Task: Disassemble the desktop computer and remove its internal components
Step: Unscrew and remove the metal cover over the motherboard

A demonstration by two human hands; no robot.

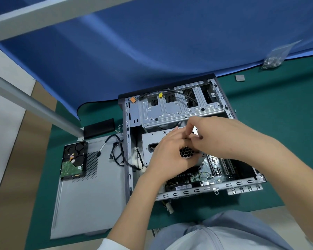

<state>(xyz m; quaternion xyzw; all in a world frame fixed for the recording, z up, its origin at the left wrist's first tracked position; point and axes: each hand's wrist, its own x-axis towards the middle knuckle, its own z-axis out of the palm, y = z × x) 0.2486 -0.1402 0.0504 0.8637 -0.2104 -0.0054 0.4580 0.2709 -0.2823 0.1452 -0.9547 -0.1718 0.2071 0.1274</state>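
The open desktop case [128, 159] lies on its side on the green mat. Inside it are a silver drive cage [170, 110], a silver power supply [152, 141] with a black honeycomb grille [186, 153], and the green motherboard [206, 175]. My left hand [168, 156] lies over the power supply with its fingers curled round the box by the grille. My right hand [219, 136] reaches in from the right, and its fingertips pinch something small on top of the power supply, right by my left fingers. What it pinches is hidden.
A hard drive [73, 162] lies on the removed side panel [90, 199] left of the case, with loose black cables [117, 152] beside it. A black part [98, 128] and a metal frame post [34, 105] stand at the left. A screw bag [273, 60] and a small grey square [240, 77] lie at the far right.
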